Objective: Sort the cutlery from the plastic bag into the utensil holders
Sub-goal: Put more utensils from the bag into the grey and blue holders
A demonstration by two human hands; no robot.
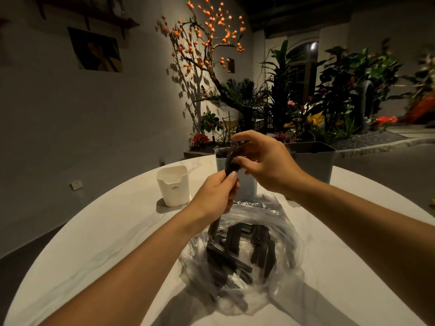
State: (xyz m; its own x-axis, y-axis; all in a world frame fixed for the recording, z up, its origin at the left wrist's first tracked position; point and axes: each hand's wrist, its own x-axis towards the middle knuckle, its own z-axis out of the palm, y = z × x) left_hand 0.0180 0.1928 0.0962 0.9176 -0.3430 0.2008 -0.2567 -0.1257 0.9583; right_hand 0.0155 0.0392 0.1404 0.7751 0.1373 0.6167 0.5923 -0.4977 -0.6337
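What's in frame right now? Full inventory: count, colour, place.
clear plastic bag: 1, transparent, open on the table near the person, holds dark cutlery
dark cutlery pieces: several, exact count unclear, inside the bag
dark spoon-like utensil: 1, blurred, held above the bag
white plastic utensil holder: 1, far left on the table
grey utensil holder: 1, centre, behind the hands, fork tines showing at its top
large grey container: 1, far right on the table
round white table: 1
plants and orange-blossomed tree: background
left hand: grips the utensil's handle
right hand: pinches its upper end
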